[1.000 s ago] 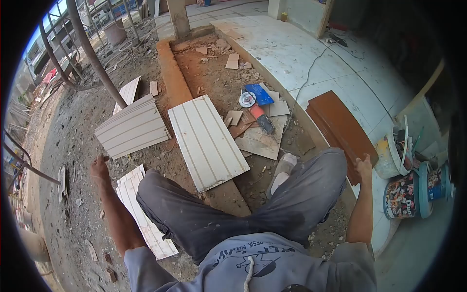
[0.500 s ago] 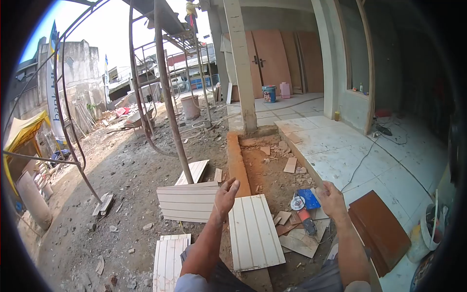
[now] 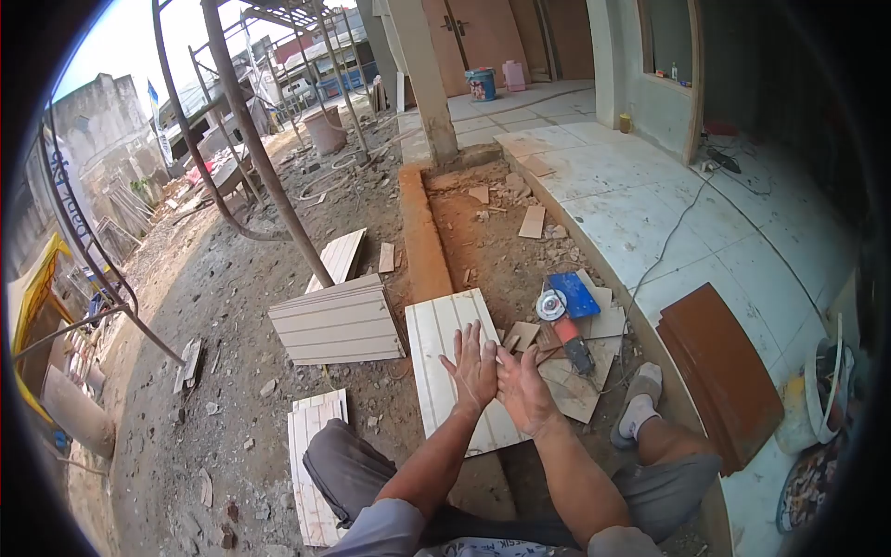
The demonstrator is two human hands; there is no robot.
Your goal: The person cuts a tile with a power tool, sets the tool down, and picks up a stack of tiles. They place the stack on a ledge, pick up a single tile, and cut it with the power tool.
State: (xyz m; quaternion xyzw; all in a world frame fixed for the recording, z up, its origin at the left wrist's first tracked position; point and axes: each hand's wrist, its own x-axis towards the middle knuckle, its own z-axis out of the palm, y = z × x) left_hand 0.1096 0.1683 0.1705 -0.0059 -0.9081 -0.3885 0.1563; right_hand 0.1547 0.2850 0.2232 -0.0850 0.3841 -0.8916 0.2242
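Note:
My left hand (image 3: 472,368) is held over a pale grooved tile (image 3: 430,336), its fingers spread and nothing seen in them. Against its side rests my right hand (image 3: 527,394), palm turned up and fingers loosely extended, with some fingertips hidden by the left hand. To the right of both hands an angle grinder (image 3: 567,336) with an orange-red body lies on broken tile pieces (image 3: 577,390). Its disc sits beside a blue plate (image 3: 574,293). On the left, more grooved tiles (image 3: 336,320) are stacked on the ground, and another grooved tile pile (image 3: 316,446) lies near my knee.
Scaffold poles (image 3: 260,139) stand at the left. An orange-brown mortar strip (image 3: 425,232) runs toward the pillar (image 3: 422,84). To the right are a raised tiled floor (image 3: 640,223), a cable (image 3: 661,255), brown boards (image 3: 724,371) and a white bucket (image 3: 803,408).
My hands, held apart half a second ago, have come together over the grooved tile. The view has tilted down, showing my legs and right foot. The grinder stays on the tile pieces.

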